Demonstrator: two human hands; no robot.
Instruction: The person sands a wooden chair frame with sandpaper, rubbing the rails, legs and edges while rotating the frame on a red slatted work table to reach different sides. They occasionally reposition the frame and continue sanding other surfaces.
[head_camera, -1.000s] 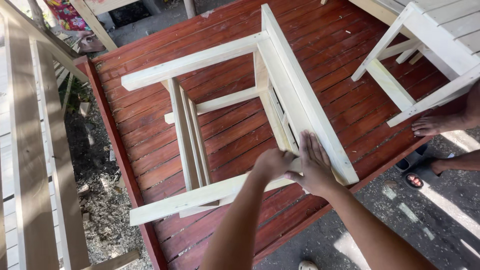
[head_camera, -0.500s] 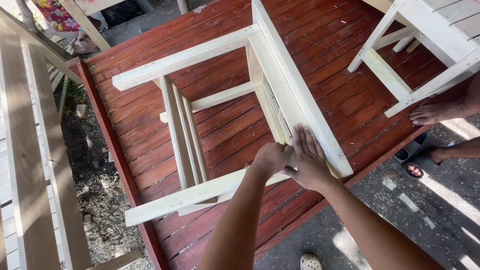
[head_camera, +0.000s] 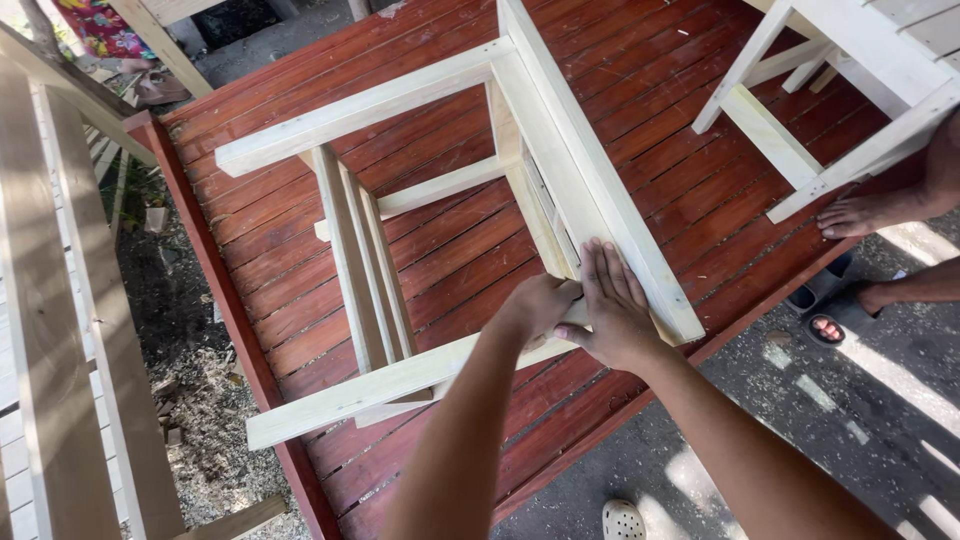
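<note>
Both hands meet at one corner of the pale wooden frame (head_camera: 560, 190): left hand (head_camera: 540, 305) curled around its rail, right hand (head_camera: 612, 305) fingers spread flat beside it, steadying it on the red slatted deck (head_camera: 450, 260).

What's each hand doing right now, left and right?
Left hand: closed, fingers curled on the pale wooden frame at its near corner.
Right hand: open, palm flat on the same frame, fingers spread.

Bare pale wood on glossy red boards

The chair frame (head_camera: 440, 200) is unpainted, pale, smooth-planed matt wood; the platform (head_camera: 680, 130) beneath is slatted wood stained red-brown with slight sheen; lower-left ground holds rough wood shavings (head_camera: 200, 420).
</note>
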